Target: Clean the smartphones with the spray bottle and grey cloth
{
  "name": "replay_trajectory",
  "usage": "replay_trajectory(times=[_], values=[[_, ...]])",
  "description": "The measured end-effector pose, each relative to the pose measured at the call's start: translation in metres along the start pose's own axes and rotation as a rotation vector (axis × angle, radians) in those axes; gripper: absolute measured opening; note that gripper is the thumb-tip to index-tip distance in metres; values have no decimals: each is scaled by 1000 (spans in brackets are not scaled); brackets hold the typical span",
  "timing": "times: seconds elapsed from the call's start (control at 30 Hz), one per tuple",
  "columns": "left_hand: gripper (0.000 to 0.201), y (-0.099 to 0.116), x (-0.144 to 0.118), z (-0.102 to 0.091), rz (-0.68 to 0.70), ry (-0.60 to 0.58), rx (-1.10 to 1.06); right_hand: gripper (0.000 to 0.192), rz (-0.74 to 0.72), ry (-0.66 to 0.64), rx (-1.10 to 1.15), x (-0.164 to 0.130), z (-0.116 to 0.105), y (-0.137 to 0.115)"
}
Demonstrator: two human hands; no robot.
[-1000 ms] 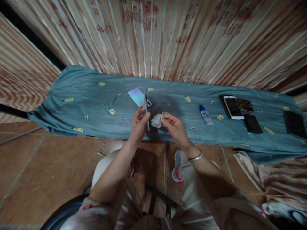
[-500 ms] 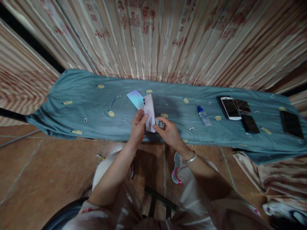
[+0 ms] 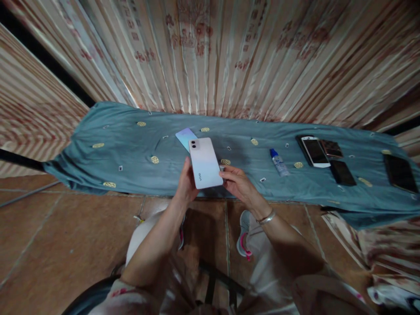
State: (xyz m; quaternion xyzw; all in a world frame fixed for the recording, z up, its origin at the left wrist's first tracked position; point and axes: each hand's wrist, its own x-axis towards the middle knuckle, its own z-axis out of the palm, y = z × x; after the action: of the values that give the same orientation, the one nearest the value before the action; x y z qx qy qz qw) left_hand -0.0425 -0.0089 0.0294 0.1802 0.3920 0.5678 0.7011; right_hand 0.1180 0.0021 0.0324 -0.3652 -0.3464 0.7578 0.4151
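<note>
White phone [image 3: 205,162] back-up, gripped by left hand [image 3: 186,183] and right hand [image 3: 239,185], above teal cloth [image 3: 124,153], small bottle [image 3: 279,162] nearby

Iridescent phone [image 3: 184,136] partly hidden behind white phone [image 3: 205,162].

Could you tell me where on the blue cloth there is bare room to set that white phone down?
The cloth lies bare left of the pale phone, and between the white phone and the small bottle. It is crowded at the right, around the cluster of phones and the dark phone.
</note>
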Motion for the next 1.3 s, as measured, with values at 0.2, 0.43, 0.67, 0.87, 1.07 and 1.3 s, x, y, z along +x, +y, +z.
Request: replay_trajectory(times=[0.2, 0.43, 0.67, 0.87, 1.07, 1.3], values=[[81, 3, -12, 10, -20, -78, -82, 32, 56, -54, 53, 2, 1, 8], [79, 6, -11, 8, -58, -2, -90, 34, 80, -78, 23, 2, 4, 10], [71, 8, -13, 3, -23, 90, -115, 42, 15, 12, -233, 7, -19, -8], [63, 2, -16, 11, -141, 109, -178, 37, -497, 177, -524, 3, -15, -3], [56, -2, -15, 18, -183, 201, -229, 40, -897, -117, -1212, -17, 15, 21], [49, -13, -20, 22, -160, 141, -130, 49, -962, -52, -1425, -4, 4, 13]])
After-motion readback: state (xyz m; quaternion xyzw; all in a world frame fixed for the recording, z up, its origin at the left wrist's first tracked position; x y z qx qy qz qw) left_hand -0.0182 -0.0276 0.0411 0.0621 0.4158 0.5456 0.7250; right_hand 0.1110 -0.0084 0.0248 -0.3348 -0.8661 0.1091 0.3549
